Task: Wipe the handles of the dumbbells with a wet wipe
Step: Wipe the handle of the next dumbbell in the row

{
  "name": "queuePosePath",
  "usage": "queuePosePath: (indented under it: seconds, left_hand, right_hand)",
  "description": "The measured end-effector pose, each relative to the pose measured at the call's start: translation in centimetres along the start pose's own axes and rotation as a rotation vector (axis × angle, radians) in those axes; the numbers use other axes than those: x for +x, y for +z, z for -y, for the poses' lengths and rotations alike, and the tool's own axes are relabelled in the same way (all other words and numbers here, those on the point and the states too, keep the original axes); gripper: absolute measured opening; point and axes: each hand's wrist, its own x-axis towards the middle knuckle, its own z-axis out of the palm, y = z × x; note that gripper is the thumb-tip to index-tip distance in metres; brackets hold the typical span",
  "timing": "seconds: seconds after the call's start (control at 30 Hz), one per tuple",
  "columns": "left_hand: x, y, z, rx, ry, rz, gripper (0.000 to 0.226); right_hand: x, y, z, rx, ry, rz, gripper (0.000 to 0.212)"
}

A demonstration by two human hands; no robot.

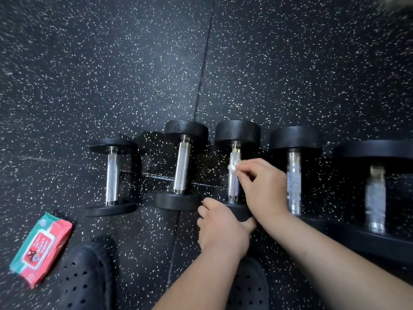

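Small, perhaps crumpled wipe (232,167) on knurled steel handle (233,186) of round-headed dumbbell (237,133)

The only writing I can see is on the pack of wipes (41,249) lying on the floor (111,63) at about eight o'clock from me: its red label (42,242) carries white letters that look like "Wip", and the smaller print around them is too blurred for me to read.

Black speckled rubber floor (89,74), seam (204,59) between tiles, black perforated clog (85,278), second clog (248,289) near it
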Motion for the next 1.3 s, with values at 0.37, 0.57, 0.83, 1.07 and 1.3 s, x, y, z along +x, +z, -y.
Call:
queuePosePath:
  seconds: [0.37, 0.57, 0.83, 1.07, 1.3]
  left_hand:
    - [0.0, 0.0, 0.0, -0.001, 0.007, -0.002, 0.102]
    - [0.0, 0.1, 0.1, 0.023, 0.013, -0.006, 0.101]
    - [0.0, -0.1, 0.0, 0.005, 0.005, 0.017, 0.11]
    - [-0.1, -0.2, 0.0, -0.003, 0.003, 0.018, 0.113]
    - [0.0, -0.2, 0.1, -0.011, 0.004, 0.017, 0.11]
  right_hand:
    - [2.3, 0.8, -0.2, -0.166, -0.306, -0.043, 0.015]
    - [1.1, 0.5, -0.9, -0.308, -0.494, 0.062, 0.006]
    - [2.2, 0.8, 0.5, -0.414, -0.397, 0.239, 0.013]
    - [3.4, 1.0, 2.1, -0.6, -0.381, 0.205, 0.008]
    - [4.9, 0.6, 3.0, -0.65, -0.328, 0.347, 0.012]
